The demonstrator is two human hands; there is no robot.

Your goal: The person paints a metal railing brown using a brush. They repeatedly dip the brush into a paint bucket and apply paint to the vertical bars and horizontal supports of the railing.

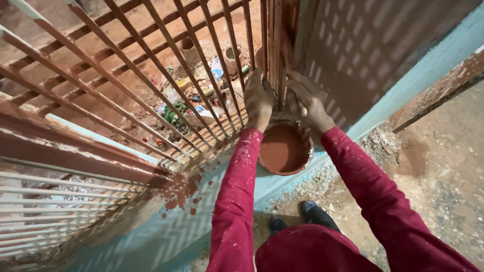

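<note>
Mid paint job: left hand (258,98) fingers grip the grille bar (277,60), right hand (308,103) clenched around a brush handle, paint bowl (285,148) just below both.

Brush (303,108) mostly hidden in right hand (310,103); litter (194,98) blurred.

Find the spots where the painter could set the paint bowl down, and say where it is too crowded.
Bare dusty floor lies right of the right hand, beyond the rubble at the wall's foot. It is crowded at the grille, where the left hand and bowl of red-brown paint press close, with litter behind the bars.
</note>
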